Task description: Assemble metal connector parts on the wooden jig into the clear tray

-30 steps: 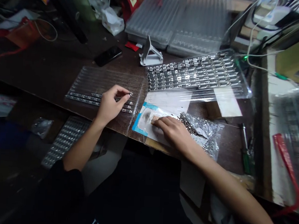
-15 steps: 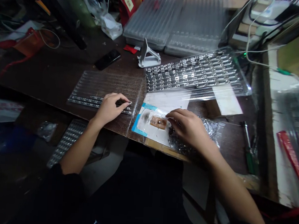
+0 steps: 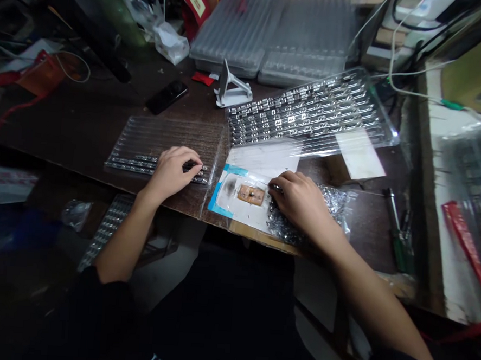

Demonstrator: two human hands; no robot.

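My left hand [image 3: 171,170] is over the front right part of a clear grooved plastic tray [image 3: 165,134]. Its thumb and forefinger pinch together beside small metal parts [image 3: 143,164] lying in the front grooves; whatever is between the fingertips is too small to name. My right hand [image 3: 300,201] has its fingers curled together at the left edge of a pile of small shiny metal pieces [image 3: 288,229] on clear plastic; its fingertips hide any held piece. Between the hands, a small brown block [image 3: 251,195] with a dark spot in its middle lies on a white board [image 3: 258,216] edged with blue tape.
Behind the board lies a clear tray filled with rows of metal parts [image 3: 293,115], beside a white block [image 3: 360,155]. A grey stand [image 3: 233,90], a phone [image 3: 167,97] and stacked plastic trays [image 3: 233,33] are farther back. A green-handled screwdriver [image 3: 397,238] lies right.
My right hand has shifted slightly away from the brown block, toward the metal pieces. My left hand stays at the tray's front right with little change. The whole view has shifted a little.
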